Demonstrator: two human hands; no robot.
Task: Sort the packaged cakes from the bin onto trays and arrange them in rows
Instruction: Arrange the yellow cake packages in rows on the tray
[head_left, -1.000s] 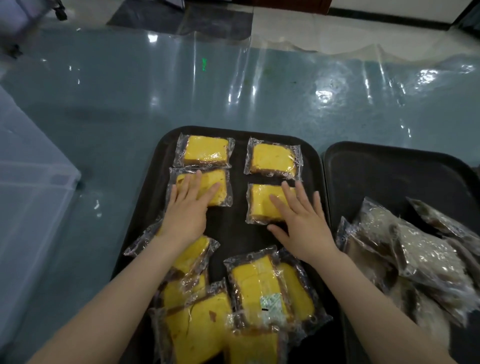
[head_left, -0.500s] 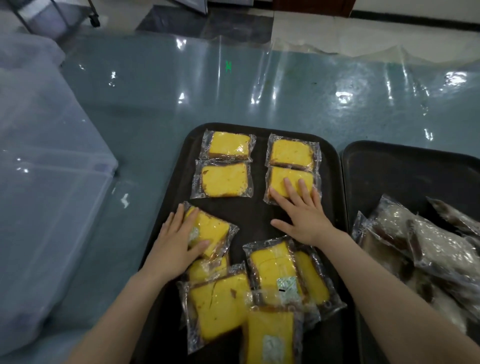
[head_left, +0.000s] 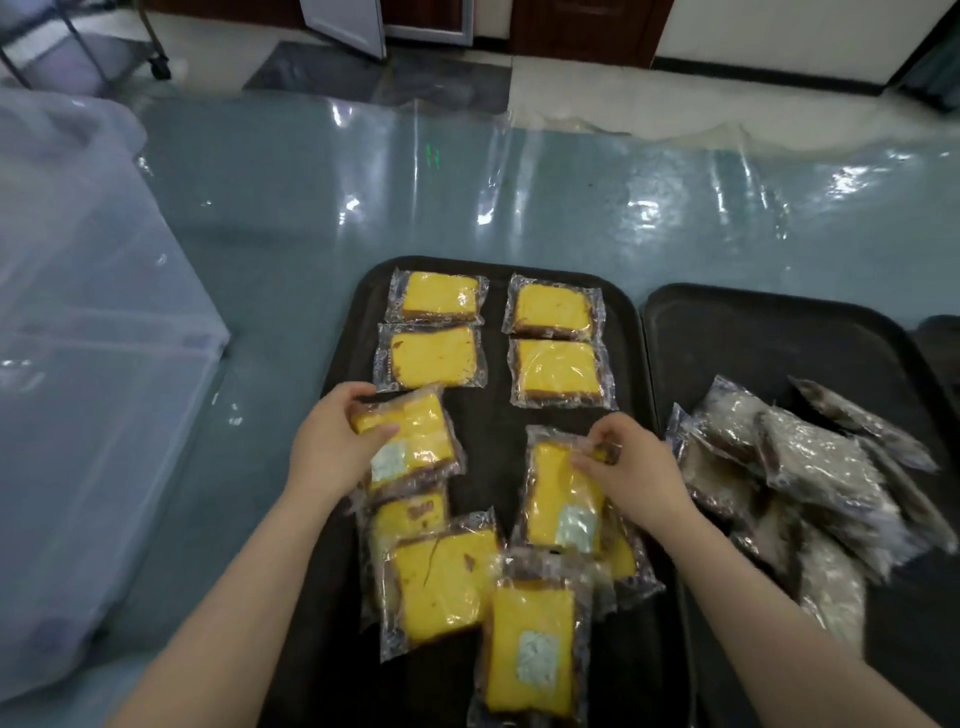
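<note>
Plastic-covered table (head_left: 597, 218), wheeled cart (head_left: 93, 57)

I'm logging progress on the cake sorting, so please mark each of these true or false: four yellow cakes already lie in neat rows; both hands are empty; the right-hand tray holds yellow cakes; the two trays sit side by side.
1. Four yellow cakes lie in two neat rows at the far end of the left tray. True.
2. Both hands are empty. False: the left hand grips one packaged cake, and the right hand pinches another.
3. The right tray holds yellow cakes. False: its packets are pale and brown.
4. The trays sit side by side. True.
</note>
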